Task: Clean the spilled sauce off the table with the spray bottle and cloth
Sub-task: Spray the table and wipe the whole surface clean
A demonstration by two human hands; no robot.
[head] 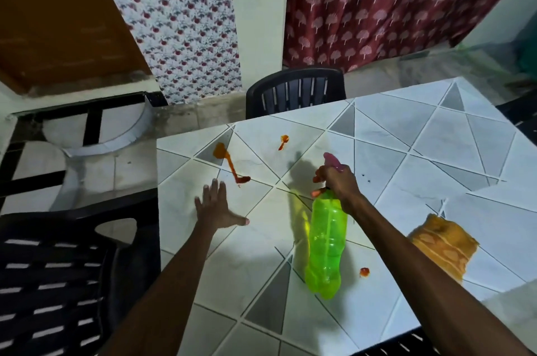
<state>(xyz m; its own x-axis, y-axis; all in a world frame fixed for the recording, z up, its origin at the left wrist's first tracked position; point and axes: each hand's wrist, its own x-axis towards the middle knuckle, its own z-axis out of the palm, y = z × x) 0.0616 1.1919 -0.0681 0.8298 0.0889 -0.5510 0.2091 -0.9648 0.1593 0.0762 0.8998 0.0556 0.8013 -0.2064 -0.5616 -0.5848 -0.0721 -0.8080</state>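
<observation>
My right hand [337,181] grips the neck of a green spray bottle [327,242] with a pink trigger head, held above the table [406,134], nozzle toward the far left. My left hand [216,206] rests flat on the table with its fingers spread. Just beyond its fingertips runs a long orange-red sauce streak [229,162]. A smaller sauce spot [284,141] lies farther back. A third red blob [364,271] sits by the bottle's base. An orange patterned cloth [444,245] lies crumpled on the table to the right of my right forearm.
A black plastic chair [295,91] stands at the table's far edge, and another black chair [58,268] sits at its left side. Patterned curtains [392,1] hang behind. A white basin-like fixture [96,134] stands on the floor at left.
</observation>
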